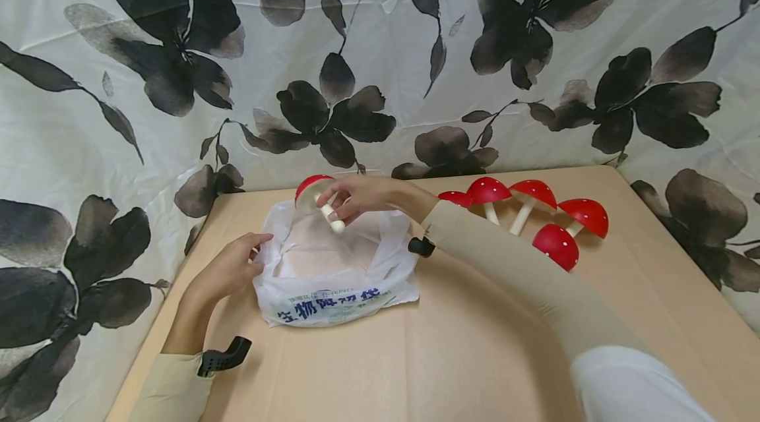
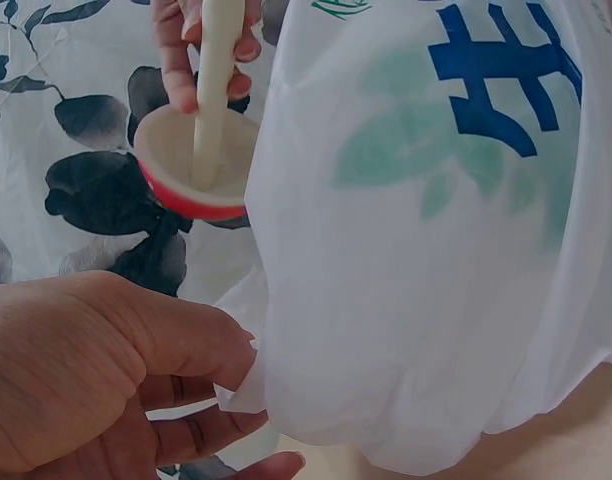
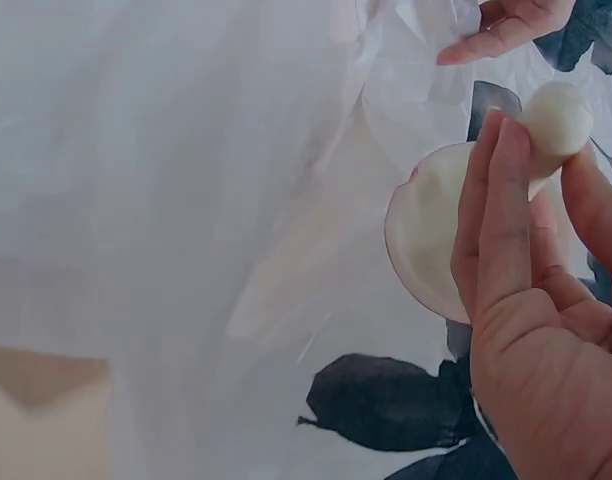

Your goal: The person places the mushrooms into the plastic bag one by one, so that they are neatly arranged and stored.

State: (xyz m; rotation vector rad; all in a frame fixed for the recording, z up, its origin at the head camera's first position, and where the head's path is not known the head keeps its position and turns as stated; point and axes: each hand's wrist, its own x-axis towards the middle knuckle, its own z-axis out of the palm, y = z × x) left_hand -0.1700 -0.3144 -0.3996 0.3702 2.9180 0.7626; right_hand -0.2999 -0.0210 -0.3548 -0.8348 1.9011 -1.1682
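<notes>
A toy mushroom (image 1: pixel 310 186) with a red cap and pale stem is in my right hand (image 1: pixel 359 196), its stem pinched between thumb and fingers over the far side of a white plastic bag (image 1: pixel 335 306). The right wrist view shows the rounded stem end (image 3: pixel 561 118) between the fingertips. My left hand (image 1: pixel 231 267) pinches the bag's left edge; thumb and fingers meet on the film in the left wrist view. Blue lettering marks the bag's near side, and its mouth faces up. The bag's inside is only partly visible.
Several red-capped mushrooms with white dots (image 1: pixel 557 247) lie on the right side of the wooden table (image 1: pixel 463 356), partly behind my right forearm. A white cloth with dark flowers (image 1: pixel 415 59) hangs along the table's back edge.
</notes>
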